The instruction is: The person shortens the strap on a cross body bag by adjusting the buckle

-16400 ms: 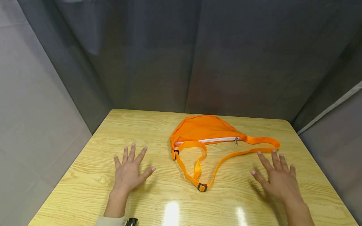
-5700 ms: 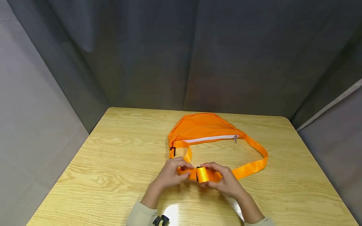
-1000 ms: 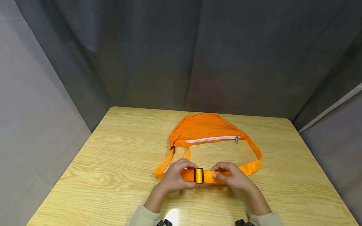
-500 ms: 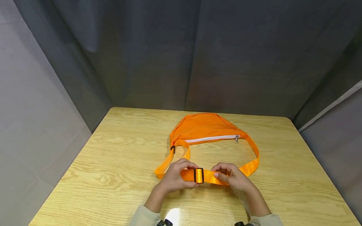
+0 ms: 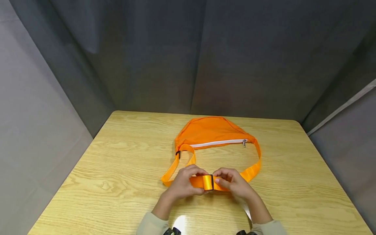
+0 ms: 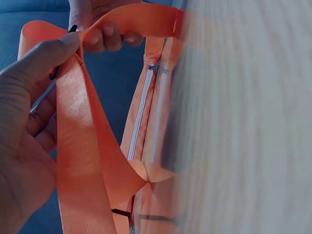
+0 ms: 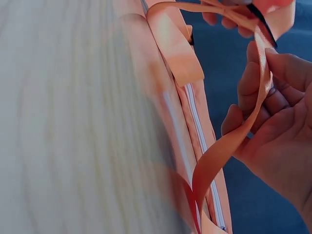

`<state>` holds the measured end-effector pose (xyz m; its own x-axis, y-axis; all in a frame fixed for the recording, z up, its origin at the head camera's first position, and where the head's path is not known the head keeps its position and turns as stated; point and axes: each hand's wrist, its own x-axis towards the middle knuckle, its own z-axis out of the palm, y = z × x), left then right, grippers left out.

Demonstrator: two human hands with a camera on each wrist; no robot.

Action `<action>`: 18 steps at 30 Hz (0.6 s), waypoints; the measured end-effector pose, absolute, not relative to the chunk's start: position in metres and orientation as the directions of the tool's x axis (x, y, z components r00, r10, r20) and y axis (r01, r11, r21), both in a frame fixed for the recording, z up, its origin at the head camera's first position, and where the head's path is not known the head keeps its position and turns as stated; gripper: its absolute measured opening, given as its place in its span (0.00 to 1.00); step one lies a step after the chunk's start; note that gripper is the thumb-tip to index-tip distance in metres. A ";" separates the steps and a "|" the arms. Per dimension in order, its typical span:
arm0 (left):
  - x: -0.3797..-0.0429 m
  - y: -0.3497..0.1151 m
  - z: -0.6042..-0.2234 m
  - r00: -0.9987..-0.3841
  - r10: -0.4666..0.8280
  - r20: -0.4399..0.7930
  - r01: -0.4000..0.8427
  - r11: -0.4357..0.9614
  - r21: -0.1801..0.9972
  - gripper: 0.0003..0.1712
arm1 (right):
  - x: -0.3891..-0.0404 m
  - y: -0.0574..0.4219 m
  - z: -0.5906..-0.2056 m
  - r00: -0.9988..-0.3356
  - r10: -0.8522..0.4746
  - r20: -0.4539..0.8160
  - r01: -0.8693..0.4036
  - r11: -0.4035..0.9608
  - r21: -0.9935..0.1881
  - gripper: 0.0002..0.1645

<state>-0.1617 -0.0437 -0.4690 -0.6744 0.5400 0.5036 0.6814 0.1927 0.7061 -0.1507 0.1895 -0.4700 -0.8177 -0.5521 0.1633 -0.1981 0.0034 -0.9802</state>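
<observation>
An orange waist bag [image 5: 212, 132] lies at the back of the table, its white zipper [image 5: 218, 143] facing me. Its orange strap [image 5: 252, 171] loops forward to both hands. My left hand [image 5: 185, 184] holds the black slide buckle [image 5: 212, 182] by its edges, thumb below and fingers above. A short raised loop of webbing [image 5: 207, 182] stands at the buckle's left side. Just right of the buckle, my right hand [image 5: 233, 182] pinches the strap between thumb and fingers. The right wrist view shows that pinch on the webbing [image 7: 263, 73] close beside the buckle [image 7: 263, 27].
A second black buckle [image 5: 178, 154] sits at the bag's left end, where the strap curls. Wood-grain table [image 5: 123, 156] surrounds the bag. Dark curtain [image 5: 158, 65] hangs behind the table's far edge, with grey cloth [image 5: 38, 130] at the left.
Earlier both hands lay spread apart from the bag; now they hold the strap. Within the last second, the right hand moved left, the right strap curve drew inward and webbing bulged at the buckle.
</observation>
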 end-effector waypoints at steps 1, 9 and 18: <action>-0.162 -0.043 -0.470 -0.679 0.541 0.496 0.676 0.198 0.710 0.25 | -0.151 0.188 -0.470 -0.815 -0.558 0.159 -0.188 -0.004 -0.982 0.10; -0.164 -0.042 -0.471 -0.686 0.539 0.489 0.668 0.198 0.717 0.26 | -0.150 0.187 -0.466 -0.846 -0.520 0.114 -0.176 0.071 -0.982 0.12; -0.165 -0.045 -0.469 -0.673 0.536 0.511 0.691 0.207 0.693 0.27 | -0.143 0.184 -0.460 -0.877 -0.434 0.206 -0.372 0.344 -0.862 0.18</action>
<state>-0.1647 -0.0447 -0.4695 -0.6728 0.5355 0.5105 0.6907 0.2071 0.6929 -0.1429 0.1844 -0.4603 -0.8773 -0.4337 0.2055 -0.3722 0.3444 -0.8619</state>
